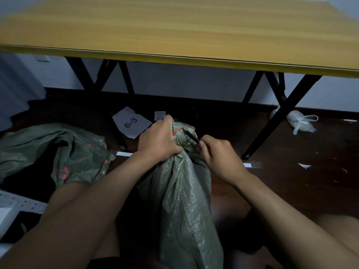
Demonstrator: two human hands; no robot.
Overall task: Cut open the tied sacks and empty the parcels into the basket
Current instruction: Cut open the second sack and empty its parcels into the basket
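Fingers of the left hand [158, 139] are curled tight round the bunched neck of the green woven sack [182, 193], which stands upright on the dark floor [291, 171] between the person's forearms. The right hand [220, 156] pinches a thin black blade [191, 135] — its tip touches the red tie [177, 131] at the sack's neck. A second green sack [58, 150] lies slumped to the left, well apart. Behind, a paper marked 6-3 [131, 122] lies under the wooden table [174, 32] — a white plastic bag [300, 121] sits beside its right leg.
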